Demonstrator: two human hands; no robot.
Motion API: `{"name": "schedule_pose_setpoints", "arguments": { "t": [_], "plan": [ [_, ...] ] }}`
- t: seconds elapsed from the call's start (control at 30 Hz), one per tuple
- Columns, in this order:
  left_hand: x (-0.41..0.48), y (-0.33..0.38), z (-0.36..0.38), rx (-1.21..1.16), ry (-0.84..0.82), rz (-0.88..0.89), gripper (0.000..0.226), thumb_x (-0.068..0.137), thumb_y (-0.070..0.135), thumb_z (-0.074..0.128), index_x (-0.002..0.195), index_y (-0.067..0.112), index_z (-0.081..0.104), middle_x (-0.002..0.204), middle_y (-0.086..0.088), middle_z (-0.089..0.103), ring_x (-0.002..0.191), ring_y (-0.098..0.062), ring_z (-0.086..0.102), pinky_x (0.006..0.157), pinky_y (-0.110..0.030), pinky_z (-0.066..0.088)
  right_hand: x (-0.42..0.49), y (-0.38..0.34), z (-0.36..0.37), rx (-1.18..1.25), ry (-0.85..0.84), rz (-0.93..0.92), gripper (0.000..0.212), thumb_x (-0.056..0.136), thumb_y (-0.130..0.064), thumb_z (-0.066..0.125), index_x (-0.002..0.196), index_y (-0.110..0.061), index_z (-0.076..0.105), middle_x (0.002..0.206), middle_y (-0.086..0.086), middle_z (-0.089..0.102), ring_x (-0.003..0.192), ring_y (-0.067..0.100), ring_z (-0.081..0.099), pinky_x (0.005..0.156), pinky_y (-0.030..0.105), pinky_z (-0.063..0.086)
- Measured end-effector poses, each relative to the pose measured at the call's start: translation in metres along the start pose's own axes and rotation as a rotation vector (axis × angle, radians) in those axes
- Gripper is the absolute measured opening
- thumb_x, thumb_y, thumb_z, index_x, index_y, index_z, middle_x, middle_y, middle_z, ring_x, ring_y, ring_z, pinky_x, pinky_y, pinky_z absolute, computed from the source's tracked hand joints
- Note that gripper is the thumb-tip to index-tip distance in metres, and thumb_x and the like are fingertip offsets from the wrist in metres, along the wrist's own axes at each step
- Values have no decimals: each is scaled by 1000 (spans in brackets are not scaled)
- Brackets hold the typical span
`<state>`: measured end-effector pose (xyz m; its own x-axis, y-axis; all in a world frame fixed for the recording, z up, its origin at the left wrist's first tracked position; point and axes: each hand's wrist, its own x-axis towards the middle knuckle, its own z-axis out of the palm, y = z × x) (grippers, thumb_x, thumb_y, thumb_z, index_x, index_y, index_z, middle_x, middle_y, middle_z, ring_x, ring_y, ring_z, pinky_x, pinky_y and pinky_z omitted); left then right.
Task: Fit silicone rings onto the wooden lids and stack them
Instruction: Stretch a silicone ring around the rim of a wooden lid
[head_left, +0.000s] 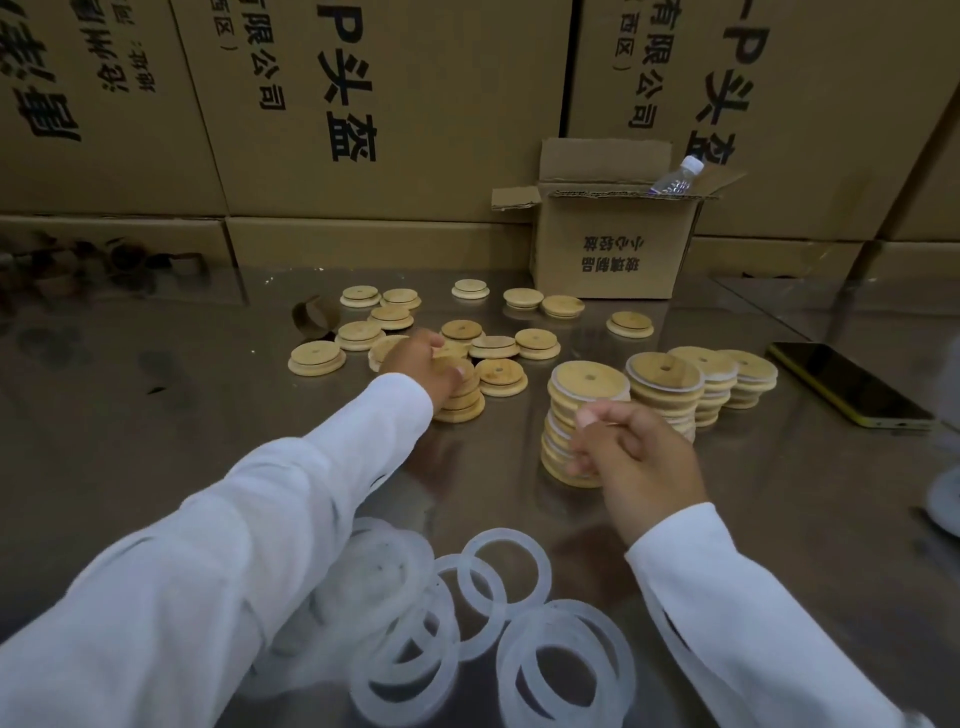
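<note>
Gripping a bare lid with left hand, left of ringed stack; curling right hand before it, grip contents unclear; leaving rings nearside.

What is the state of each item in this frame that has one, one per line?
Left hand: grips the bare lid stack.
Right hand: curled beside the front ringed stack; grip unclear.
Other ringed stacks: upright.
Silicone rings: loose, overlapping.
Loose lids: scattered, lying flat.
Box: open, bottle inside.
Phone: flat, screen dark.
</note>
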<state>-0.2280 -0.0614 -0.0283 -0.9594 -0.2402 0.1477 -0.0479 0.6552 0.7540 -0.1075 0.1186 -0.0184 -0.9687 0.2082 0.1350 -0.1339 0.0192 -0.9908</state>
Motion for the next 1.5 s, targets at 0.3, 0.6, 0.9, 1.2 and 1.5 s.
{"name": "schedule_pose_setpoints", "arguments": {
  "t": [0.3,0.6,0.9,1.2,1.5],
  "plan": [
    [-4,7,-3,143,-104,35,58,82,26,67,133,24,40,131,-3,51,114,-23,50,81,-24,36,1,5,1,-82,-47,-8,10,86,-20,59,79,-27,59,69,-3,66,51,-2,60,53,11,46],
    [-101,28,-37,-45,-113,518,63,67,16,80,122,29,52,115,14,56,110,-5,51,90,-14,38,3,7,6,19,-230,105,26,79,-49,57,85,-24,60,64,-3,69,53,10,64,65,28,45],
    [-149,10,-25,-258,-133,361,68,72,39,72,129,38,36,129,16,42,116,0,40,91,-15,34,-8,9,8,-181,-412,46,15,86,-26,59,80,-13,62,58,0,64,59,17,58,71,37,49],
    [-140,-2,-28,-831,-146,-45,14,87,17,58,75,10,56,63,3,67,63,-13,65,62,-30,58,-11,19,13,-250,-409,-161,10,89,-31,52,84,-24,58,63,1,63,50,12,57,57,25,48],
    [-130,-9,-25,-1032,-147,-187,13,91,16,52,79,11,48,91,-13,62,85,-29,64,58,-36,59,-8,23,4,-937,-567,-277,9,78,-34,68,74,-31,60,78,-9,55,74,8,52,70,26,47]
  ]
}}
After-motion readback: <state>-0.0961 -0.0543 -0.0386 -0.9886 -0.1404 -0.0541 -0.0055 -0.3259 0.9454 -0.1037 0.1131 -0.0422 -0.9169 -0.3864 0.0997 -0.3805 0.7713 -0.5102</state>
